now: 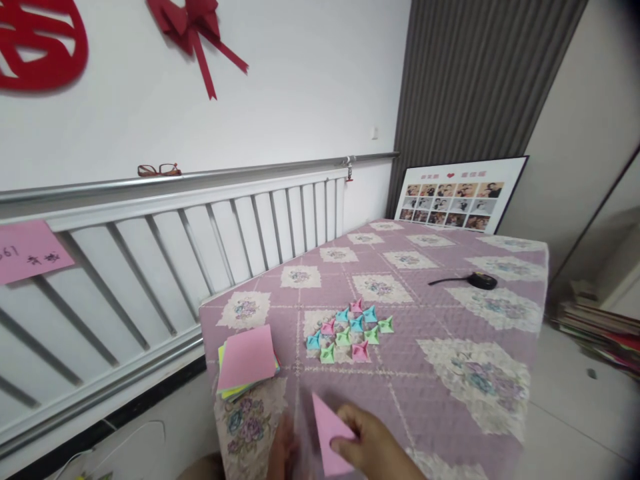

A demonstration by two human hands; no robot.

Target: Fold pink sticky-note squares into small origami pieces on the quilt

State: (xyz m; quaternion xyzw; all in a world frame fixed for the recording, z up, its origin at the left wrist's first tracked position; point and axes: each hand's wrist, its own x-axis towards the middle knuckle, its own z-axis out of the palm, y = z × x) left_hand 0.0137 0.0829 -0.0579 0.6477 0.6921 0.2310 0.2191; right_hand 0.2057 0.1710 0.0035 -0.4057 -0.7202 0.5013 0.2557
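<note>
Pink paper (326,427) is serving as the center of the clock face used below; it is lying on or just above the floral tablecloth (345,379), on your side of the table. You cannot tell from this angle whether it is touching the cloth.

Right hand (373,440), at 3 o'clock: you are gripping the paper, with the thumb pressing on the upper face and the fingers curling behind the edge.

Left hand (283,450), at 9 o'clock: you are holding it just beside the paper, apart from it. Blur is hiding the fingers, so you cannot tell whether they are closing on anything.

Surroundings: small folded pieces (357,324) in blue, green and pink are standing in a cluster at 12 o'clock. A stack of colored sheets (249,357) is lying between 10 and 11 o'clock, pink uppermost. A black tape measure (483,281) is resting between 1 and 2 o'clock.

Step in hand: judging by the pointed outline, you are probably working an early fold. The next move is calling for a steady right-hand pinch, aligned edges and left-hand pressure along the crease.
</note>
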